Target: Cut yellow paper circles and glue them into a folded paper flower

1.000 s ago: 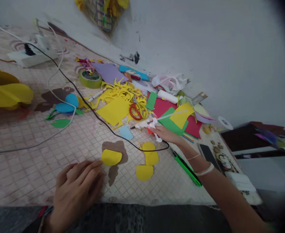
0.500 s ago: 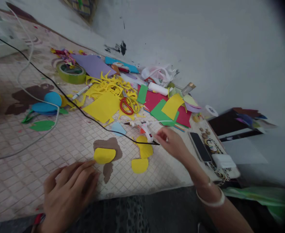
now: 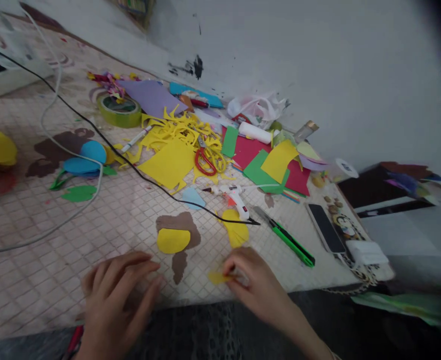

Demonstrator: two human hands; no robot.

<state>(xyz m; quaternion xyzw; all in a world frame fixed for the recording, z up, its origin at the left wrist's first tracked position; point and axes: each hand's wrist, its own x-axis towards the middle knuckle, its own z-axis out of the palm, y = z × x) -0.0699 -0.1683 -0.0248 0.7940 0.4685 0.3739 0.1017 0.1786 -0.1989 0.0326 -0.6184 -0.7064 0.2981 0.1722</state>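
Observation:
Between the thumb and fingers of my right hand (image 3: 256, 282) is a yellow paper piece (image 3: 216, 277), held low over the table's front edge. My left hand (image 3: 121, 295) hovers at the front left, fingers apart, nothing in it. Just ahead of it lies a yellow half-round cutout (image 3: 173, 240) on a brown stain. More yellow petal-like cutouts (image 3: 236, 230) lie beyond my right hand, beside a white glue gun (image 3: 239, 201). A green utility knife (image 3: 290, 242) with its blade out rests to the right of the gun.
Red-handled scissors (image 3: 205, 162) lie on yellow scraps (image 3: 183, 130). A tape roll (image 3: 119, 111), blue cutouts (image 3: 87, 159) and green leaf shapes (image 3: 78, 193) are at left. A black cord (image 3: 130, 170) crosses the table. A phone (image 3: 325, 228) lies at right.
My right hand has moved toward me and picked up a yellow piece from the table. The green utility knife now shows where that hand was. My left hand's fingers have spread.

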